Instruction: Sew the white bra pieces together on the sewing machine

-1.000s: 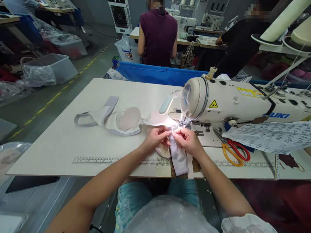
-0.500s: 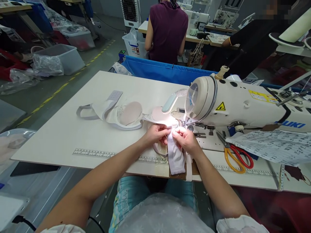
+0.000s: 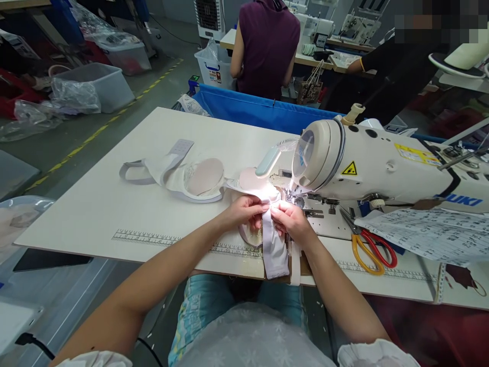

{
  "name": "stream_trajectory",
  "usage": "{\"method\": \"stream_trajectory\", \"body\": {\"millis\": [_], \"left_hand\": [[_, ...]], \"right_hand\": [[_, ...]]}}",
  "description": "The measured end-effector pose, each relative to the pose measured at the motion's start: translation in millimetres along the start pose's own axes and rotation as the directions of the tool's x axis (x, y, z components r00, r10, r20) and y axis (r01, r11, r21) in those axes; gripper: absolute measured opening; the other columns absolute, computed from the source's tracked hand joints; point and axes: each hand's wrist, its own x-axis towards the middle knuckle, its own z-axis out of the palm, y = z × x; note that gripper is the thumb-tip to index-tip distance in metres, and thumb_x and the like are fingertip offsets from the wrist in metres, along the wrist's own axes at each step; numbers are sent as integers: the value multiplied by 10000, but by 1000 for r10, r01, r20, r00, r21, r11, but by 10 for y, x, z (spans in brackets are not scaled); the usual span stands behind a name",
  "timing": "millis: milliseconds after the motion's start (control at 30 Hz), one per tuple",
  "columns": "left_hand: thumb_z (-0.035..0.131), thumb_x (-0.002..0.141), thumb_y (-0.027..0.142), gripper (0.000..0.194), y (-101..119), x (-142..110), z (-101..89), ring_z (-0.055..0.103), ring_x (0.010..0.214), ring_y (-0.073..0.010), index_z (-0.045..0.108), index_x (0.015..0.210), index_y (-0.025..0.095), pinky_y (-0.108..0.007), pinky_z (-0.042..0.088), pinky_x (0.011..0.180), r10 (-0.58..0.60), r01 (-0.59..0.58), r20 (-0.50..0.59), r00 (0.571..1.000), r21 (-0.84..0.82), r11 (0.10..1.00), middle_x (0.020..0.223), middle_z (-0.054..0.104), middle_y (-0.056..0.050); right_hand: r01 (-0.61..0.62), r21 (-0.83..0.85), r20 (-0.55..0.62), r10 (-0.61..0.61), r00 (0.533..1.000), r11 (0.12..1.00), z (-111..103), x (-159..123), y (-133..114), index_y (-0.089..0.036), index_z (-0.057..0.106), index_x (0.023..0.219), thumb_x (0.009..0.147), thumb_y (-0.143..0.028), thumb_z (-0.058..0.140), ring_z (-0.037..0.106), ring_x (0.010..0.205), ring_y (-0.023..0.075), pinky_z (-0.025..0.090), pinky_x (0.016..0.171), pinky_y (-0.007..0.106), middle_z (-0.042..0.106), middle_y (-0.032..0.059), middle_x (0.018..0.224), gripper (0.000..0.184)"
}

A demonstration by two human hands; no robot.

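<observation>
A pale bra [image 3: 204, 177] stretches across the white table, its left cup and wing lying flat and its right end under the sewing machine's lit needle area. Close in front of the needle, my left hand [image 3: 248, 211] pinches the bra's edge. My right hand [image 3: 291, 220] grips the same fabric just beside it, fingertips nearly touching the left ones. From between the hands a lilac band of the bra [image 3: 275, 252] hangs toward the table's front edge. The sewing machine [image 3: 351, 160] stands to the right, its lamp shining on the work. Exactly what the fingertips press is partly hidden by glare.
Scissors with red and yellow handles [image 3: 374, 250] lie right of my right hand, near a printed paper sheet [image 3: 428, 232]. A ruler strip [image 3: 153, 239] runs along the table's front. Behind the table hangs a blue cloth trough [image 3: 260, 107]; two people are beyond it.
The hands and bra stay almost in place, with both hands still at the needle. The lilac band's lower end has shifted slightly; the camera view has moved a little.
</observation>
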Motion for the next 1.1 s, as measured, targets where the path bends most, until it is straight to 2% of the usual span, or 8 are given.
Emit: {"method": "stream_trajectory", "body": {"millis": [200,367,700,933,1100], "left_hand": [[678,781,407,301,12,-3,5,550,399,-118,621,836,116,-206,417,419,9,-9,1,1000,7,1000,451,591,-11],[667,791,388,266,27,-10,19,546,388,-114,620,816,128,-202,412,406,15,-15,-10,1000,6,1000,447,588,-4],[685,769,391,283,22,-5,-7,540,400,-104,605,806,122,-196,410,400,22,-21,-16,1000,17,1000,483,595,-9],[716,740,331,235,18,-10,-17,550,408,-115,574,790,150,-214,433,406,17,-18,13,1000,19,1000,519,611,0],[714,743,378,276,29,-17,-4,549,391,-126,579,811,147,-220,405,383,2,-1,-16,1000,71,998,524,610,-7]], "right_hand": [[35,-105,-40,-39,998,994,23,-58,-63,-196,498,704,830,-402,548,415,385,88,312,378,218,460,-63,468,247],[24,-74,-48,-28,998,997,26,-64,-82,-183,535,765,779,-408,602,410,398,85,312,376,214,472,-65,490,235],[59,-126,-63,-67,996,990,21,-55,-23,-194,508,739,828,-404,574,412,396,89,306,383,214,464,-63,478,237],[52,-139,-74,-63,995,989,5,-49,1,-194,514,739,823,-407,577,406,389,88,287,375,214,454,-64,478,237],[78,-183,-92,-96,991,980,10,-42,10,-186,528,740,815,-371,576,406,425,83,295,403,213,455,-60,505,206]]}}
